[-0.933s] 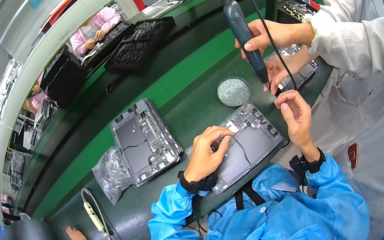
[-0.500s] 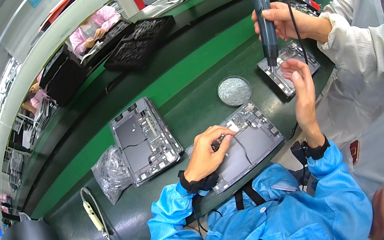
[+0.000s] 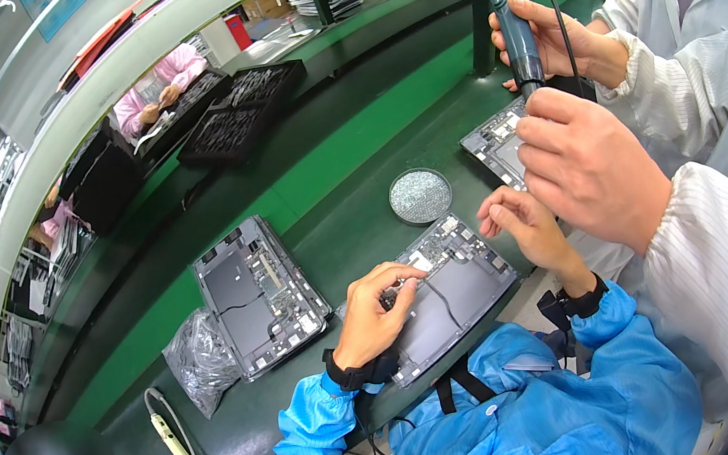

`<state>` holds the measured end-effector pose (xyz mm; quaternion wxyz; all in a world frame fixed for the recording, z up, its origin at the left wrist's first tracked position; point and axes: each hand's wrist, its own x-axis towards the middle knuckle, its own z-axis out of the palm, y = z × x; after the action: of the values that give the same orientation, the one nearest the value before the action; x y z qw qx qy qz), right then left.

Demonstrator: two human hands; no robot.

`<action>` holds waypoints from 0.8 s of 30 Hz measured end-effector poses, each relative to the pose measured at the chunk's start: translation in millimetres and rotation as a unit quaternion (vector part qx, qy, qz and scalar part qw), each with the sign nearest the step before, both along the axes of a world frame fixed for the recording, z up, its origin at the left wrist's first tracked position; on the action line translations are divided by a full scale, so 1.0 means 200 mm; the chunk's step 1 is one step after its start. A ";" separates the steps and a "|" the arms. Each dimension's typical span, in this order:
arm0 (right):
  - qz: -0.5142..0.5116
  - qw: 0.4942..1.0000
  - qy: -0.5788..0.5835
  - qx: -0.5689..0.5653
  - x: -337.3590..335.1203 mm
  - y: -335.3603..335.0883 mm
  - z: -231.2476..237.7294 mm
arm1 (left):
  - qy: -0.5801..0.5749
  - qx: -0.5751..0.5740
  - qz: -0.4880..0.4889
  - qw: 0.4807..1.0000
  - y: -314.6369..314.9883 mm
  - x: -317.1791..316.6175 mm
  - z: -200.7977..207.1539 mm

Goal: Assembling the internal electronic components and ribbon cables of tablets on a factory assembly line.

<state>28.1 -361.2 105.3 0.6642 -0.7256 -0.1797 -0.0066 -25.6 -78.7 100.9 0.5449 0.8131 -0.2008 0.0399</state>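
Observation:
My left hand (image 3: pixel 369 317) rests on an opened grey laptop base (image 3: pixel 451 295) at the bench's front edge. Thumb and forefinger come together above its circuit board, beside a black cable; whatever is between them is too small to make out. My right hand (image 3: pixel 532 234) is raised past the base's right end, fingers loosely bent and apart, holding nothing. Just behind the base stands a round clear dish (image 3: pixel 420 197) of small shiny pieces. A co-worker's two hands hold a dark electric screwdriver (image 3: pixel 515 27) upright at the right; the nearer hand (image 3: pixel 597 162) covers its lower end.
Left of my base lies a stack of laptop bases (image 3: pixel 251 293), with a clear plastic bag (image 3: pixel 202 363) against it. A pale yellow corded tool (image 3: pixel 172 439) lies farther left. Another opened base (image 3: pixel 498 144) is partly behind the co-worker's hand. Black parts trays (image 3: pixel 241 113) stand across the bench.
My right hand has come down and left from near the screwdriver tip. A co-worker's white-sleeved hand has reached in from the right and closed around the screwdriver's lower end. My left hand stays on the base.

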 end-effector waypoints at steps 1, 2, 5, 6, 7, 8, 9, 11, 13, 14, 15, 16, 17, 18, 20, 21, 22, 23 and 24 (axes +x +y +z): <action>0.007 1.000 0.009 -0.007 -0.01 0.01 0.01 | -0.009 -0.006 -0.006 1.000 0.00 0.00 0.00; 0.008 1.000 0.009 -0.007 -0.02 0.03 0.02 | -0.018 -0.012 -0.011 1.000 0.00 0.00 0.01; 0.043 0.998 0.044 0.025 -0.03 0.05 0.03 | -0.005 -0.012 -0.014 1.000 0.00 0.00 0.01; 0.039 0.999 0.011 -0.034 -0.04 0.05 0.01 | -0.005 -0.011 -0.013 1.000 -0.01 0.00 0.01; 0.038 0.995 -0.023 -0.093 -0.03 0.06 0.00 | -0.010 -0.011 -0.013 1.000 -0.01 0.00 0.01; -0.012 0.985 -0.088 -0.151 -0.03 0.07 -0.01 | -0.016 -0.010 -0.013 1.000 -0.01 0.00 0.02; -0.007 0.985 -0.089 -0.149 -0.03 0.07 -0.03 | -0.016 -0.008 -0.009 1.000 0.00 0.00 0.02; -0.159 0.952 -0.159 -0.206 -0.02 0.03 -0.11 | -0.025 0.000 -0.007 1.000 0.01 0.00 0.02; -0.138 0.970 -0.110 -0.165 -0.03 -0.02 -0.17 | -0.019 -0.002 -0.004 1.000 0.01 0.00 0.00; -0.135 0.973 -0.093 -0.164 -0.04 -0.03 -0.20 | -0.014 -0.004 -0.008 1.000 0.00 0.00 0.00; -0.132 0.975 -0.075 -0.162 -0.04 -0.04 -0.22 | -0.010 -0.006 -0.012 1.000 0.00 0.00 -0.01; -0.165 0.971 -0.086 -0.153 -0.04 -0.03 -0.25 | -0.006 -0.003 -0.014 1.000 0.00 0.00 -0.01; -0.163 0.971 -0.085 -0.152 -0.04 -0.03 -0.28 | -0.005 -0.002 -0.012 1.000 0.00 0.00 -0.01; -0.156 0.975 -0.062 -0.145 -0.03 -0.04 -0.31 | -0.006 0.000 -0.013 1.000 0.00 0.00 -0.02; -0.151 0.978 -0.037 -0.138 -0.03 -0.03 -0.35 | -0.005 0.001 -0.015 1.000 0.00 0.01 -0.02; -0.136 0.977 -0.061 -0.155 -0.03 -0.02 -0.36 | -0.005 0.000 -0.013 1.000 0.00 0.01 -0.02; -0.122 0.974 -0.084 -0.173 -0.04 -0.01 -0.37 | -0.004 0.000 -0.014 1.000 0.00 0.01 -0.02; -0.123 0.974 -0.081 -0.173 -0.04 -0.01 -0.38 | -0.002 0.000 -0.015 1.000 0.00 0.01 -0.03; -0.130 0.975 -0.064 -0.168 -0.03 -0.01 -0.39 | -0.001 -0.004 -0.016 1.000 0.00 0.01 -0.03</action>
<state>21.2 -363.5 28.2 0.5131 -0.8421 -0.1249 -0.1091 -22.9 -78.8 95.7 0.5484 0.8076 -0.2142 0.0327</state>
